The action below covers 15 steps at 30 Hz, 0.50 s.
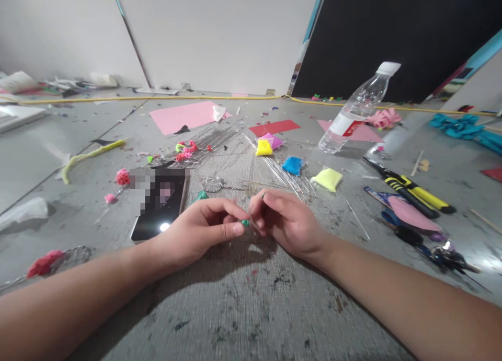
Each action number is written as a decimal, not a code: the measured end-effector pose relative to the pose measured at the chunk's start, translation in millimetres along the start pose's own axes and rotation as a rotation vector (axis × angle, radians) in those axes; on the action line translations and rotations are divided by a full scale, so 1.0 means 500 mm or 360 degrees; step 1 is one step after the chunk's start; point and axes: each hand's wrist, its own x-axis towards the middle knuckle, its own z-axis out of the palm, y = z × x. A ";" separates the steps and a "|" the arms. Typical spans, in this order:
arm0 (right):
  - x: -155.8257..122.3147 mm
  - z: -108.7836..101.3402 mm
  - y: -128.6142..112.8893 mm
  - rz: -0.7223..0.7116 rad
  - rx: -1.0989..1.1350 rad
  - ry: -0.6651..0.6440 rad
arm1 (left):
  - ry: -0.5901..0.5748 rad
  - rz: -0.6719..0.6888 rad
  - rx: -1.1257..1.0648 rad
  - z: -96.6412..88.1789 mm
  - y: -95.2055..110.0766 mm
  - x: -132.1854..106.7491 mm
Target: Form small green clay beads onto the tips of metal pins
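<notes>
My left hand (207, 224) pinches a small lump of green modelling clay (245, 223) between thumb and forefinger. Close against it, my right hand (292, 220) is curled, a dark green fleck (263, 196) showing at its thumb tip; its other fingers are partly hidden. Behind my left hand lies a larger green piece (201, 195), half covered by the hand. A twisted wire loop (214, 184) rests just beyond. To the left is a phone (167, 204) with a bright light spot on its screen. Packets of clay, yellow (264, 148), blue (293, 165) and pale yellow (327, 179), lie farther off.
A plastic bottle (353, 113) stands at the back right. Yellow-black pliers (415, 188) and a bunch of keys (439, 254) lie at the right. Thin wires (278, 167) spread across the middle. Pink paper (184, 116) and red clay flowers (45, 263) are at the left.
</notes>
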 end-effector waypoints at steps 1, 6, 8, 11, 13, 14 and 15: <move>-0.001 0.004 0.000 0.0049 0.0114 -0.0087 | 0.0028 -0.0014 -0.0057 0.000 -0.004 0.000; -0.007 0.008 0.003 0.0218 0.0166 -0.0273 | 0.0113 -0.0104 -0.0366 -0.006 -0.025 0.001; -0.011 0.005 0.002 0.0243 0.0046 -0.0284 | 0.0070 -0.0092 -0.0498 -0.006 -0.027 0.002; -0.017 0.006 -0.003 0.0271 -0.0056 -0.0334 | -0.0104 -0.0048 -0.0677 -0.002 -0.025 0.003; -0.019 0.010 -0.008 0.0304 -0.0094 -0.0367 | -0.0198 -0.0029 -0.0747 -0.001 -0.026 0.004; -0.019 0.011 -0.009 0.0317 -0.0104 -0.0382 | -0.0225 -0.0018 -0.0761 -0.001 -0.027 0.004; -0.020 0.013 -0.010 0.0323 -0.0104 -0.0395 | -0.0247 -0.0002 -0.0770 -0.002 -0.028 0.005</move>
